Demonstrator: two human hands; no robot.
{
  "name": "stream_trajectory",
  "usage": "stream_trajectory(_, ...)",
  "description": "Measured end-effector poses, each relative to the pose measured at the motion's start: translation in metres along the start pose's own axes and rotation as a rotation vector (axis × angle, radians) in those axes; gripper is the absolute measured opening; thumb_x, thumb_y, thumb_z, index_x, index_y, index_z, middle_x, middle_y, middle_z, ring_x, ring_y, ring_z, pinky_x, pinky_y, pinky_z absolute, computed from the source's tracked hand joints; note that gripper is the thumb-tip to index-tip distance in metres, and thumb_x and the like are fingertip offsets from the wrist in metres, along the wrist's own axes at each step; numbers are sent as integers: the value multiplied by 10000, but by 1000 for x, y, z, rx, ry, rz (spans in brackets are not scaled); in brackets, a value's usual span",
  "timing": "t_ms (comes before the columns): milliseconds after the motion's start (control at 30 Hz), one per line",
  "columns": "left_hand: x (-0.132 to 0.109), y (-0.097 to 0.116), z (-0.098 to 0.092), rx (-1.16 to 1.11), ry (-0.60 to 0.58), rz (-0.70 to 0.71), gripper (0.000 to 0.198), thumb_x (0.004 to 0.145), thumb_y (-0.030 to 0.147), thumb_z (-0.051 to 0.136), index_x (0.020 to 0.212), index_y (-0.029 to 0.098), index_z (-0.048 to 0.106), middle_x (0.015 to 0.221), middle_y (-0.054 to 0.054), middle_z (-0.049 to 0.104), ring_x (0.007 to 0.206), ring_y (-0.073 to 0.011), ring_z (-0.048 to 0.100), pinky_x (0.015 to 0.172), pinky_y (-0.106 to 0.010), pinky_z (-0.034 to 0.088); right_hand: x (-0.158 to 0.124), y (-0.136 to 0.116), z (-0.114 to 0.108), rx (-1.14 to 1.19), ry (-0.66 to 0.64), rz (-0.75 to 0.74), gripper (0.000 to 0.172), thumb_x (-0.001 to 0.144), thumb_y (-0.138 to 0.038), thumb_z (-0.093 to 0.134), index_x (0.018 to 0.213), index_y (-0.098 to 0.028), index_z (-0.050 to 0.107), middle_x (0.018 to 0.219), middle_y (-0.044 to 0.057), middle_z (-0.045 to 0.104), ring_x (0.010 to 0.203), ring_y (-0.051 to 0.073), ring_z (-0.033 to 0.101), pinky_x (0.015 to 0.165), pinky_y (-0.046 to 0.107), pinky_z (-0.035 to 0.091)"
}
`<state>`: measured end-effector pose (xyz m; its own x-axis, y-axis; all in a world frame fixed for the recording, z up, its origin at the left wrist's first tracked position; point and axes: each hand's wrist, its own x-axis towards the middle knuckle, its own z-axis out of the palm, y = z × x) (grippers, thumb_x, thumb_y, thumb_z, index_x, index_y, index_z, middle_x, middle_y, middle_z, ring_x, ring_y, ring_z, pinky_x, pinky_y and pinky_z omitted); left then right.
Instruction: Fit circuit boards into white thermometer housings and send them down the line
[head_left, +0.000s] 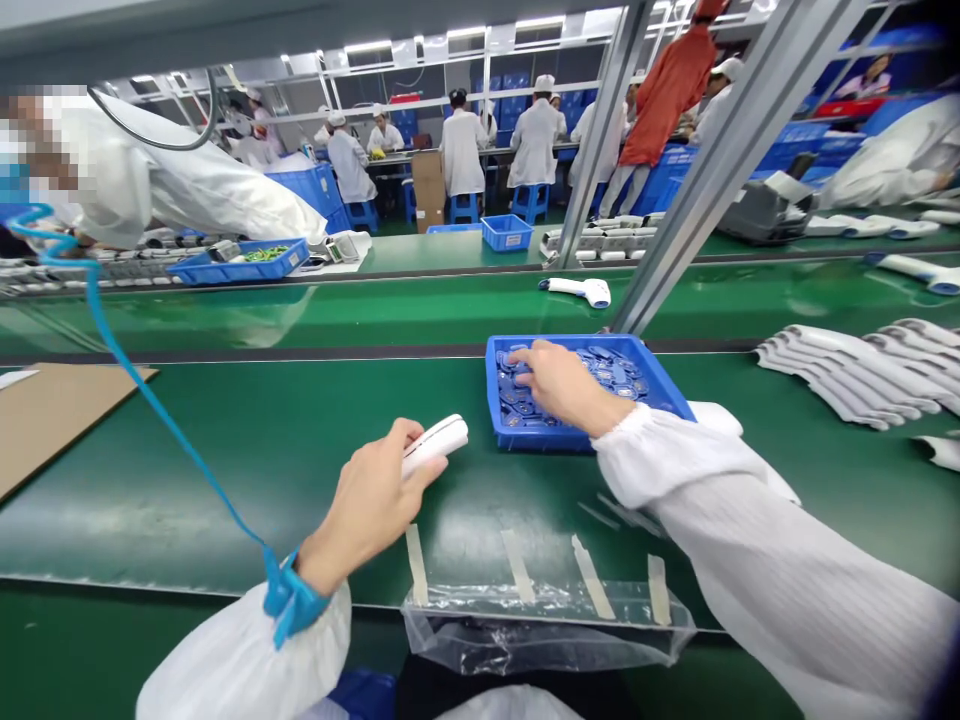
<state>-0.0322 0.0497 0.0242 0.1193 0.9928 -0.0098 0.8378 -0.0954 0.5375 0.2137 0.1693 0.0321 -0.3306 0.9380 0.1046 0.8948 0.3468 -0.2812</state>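
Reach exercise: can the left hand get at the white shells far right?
Probably not: the left hand holds a white part, and the right forearm, stretched to the blue tray, bars the way to the white shells.

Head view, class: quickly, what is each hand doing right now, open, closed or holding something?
Left hand: closed on a white casing.
Right hand: open, fingers resting on small parts in the blue tray.

White elasticated sleeves (787, 590); blue coiled wrist strap (289, 598).

One held white casing (439, 440), one near blue tray (559, 438), four tape strips (517, 566), one plastic bag (547, 632)
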Motion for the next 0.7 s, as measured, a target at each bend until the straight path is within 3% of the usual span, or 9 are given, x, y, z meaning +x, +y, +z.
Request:
stream_trajectory(67, -2, -1, -4, -280, -44, 18, 328, 993, 478, 495, 1151, 213, 607, 915, -34, 722, 785, -207, 664, 680, -296, 443, -21, -1, -10, 150, 15, -13, 317, 946, -142, 554, 1213, -178, 721, 961, 91, 737, 801, 161, 703, 783, 285, 525)
stream_trajectory(133, -5, 7, -2, -434, -66, 72, 350, 1000, 495, 486, 1169, 224, 629, 948, -26, 726, 822, -190, 666, 701, -280, 453, -46, -8, -17, 500, 21, 21, 309, 969, -291, 562, 1221, -195, 713, 799, 31, 722, 679, 147, 677, 694, 288, 544)
stream_trajectory(233, -8, 27, 10, -455, -34, 128, 329, 987, 457, 541, 1220, 241, 627, 990, -13, 725, 813, -171, 653, 709, -270, 456, -83, -28, -16, 1063, 25, 159, 451, 897, -493, 656, 1189, -154, 715, 661, 8, 679, 599, 145, 631, 642, 307, 550)
stream_trajectory(300, -10, 38, 20, -469, -12, 157, 324, 988, 440, 547, 1235, 244, 623, 977, -6, 723, 784, -161, 649, 710, -269, 465, -100, -41, -9, 1200, 35, 234, 498, 850, -542, 701, 1148, -144, 729, 625, 2, 661, 569, 134, 596, 615, 298, 538)
stream_trajectory(433, -12, 44, 30, -455, 1, 193, 317, 1006, 417, 523, 1253, 245, 623, 967, -4, 726, 814, -167, 659, 759, -280, 484, -116, -53, 8, 1171, 188, 231, 408, 817, -527, 747, 1049, -192, 769, 839, 47, 733, 732, 158, 655, 643, 285, 542)
stream_trajectory(567, -11, 42, 28, -380, -23, 227, 352, 1012, 388, 512, 1322, 244, 600, 1200, -41, 708, 1036, -213, 656, 876, -319, 492, -122, -50, 9, 863, 389, 87, 251, 866, -432, 733, 1012, -233, 773, 1042, 60, 732, 915, 185, 676, 759, 305, 565)
stream_trajectory(700, -10, 44, 25, -330, -53, 258, 337, 1017, 394, 499, 1293, 240, 617, 1209, -45, 711, 1044, -220, 656, 850, -321, 502, -124, -49, 2, 672, 355, -50, 247, 936, -337, 661, 1156, -241, 720, 1078, 63, 718, 894, 177, 671, 781, 321, 568)
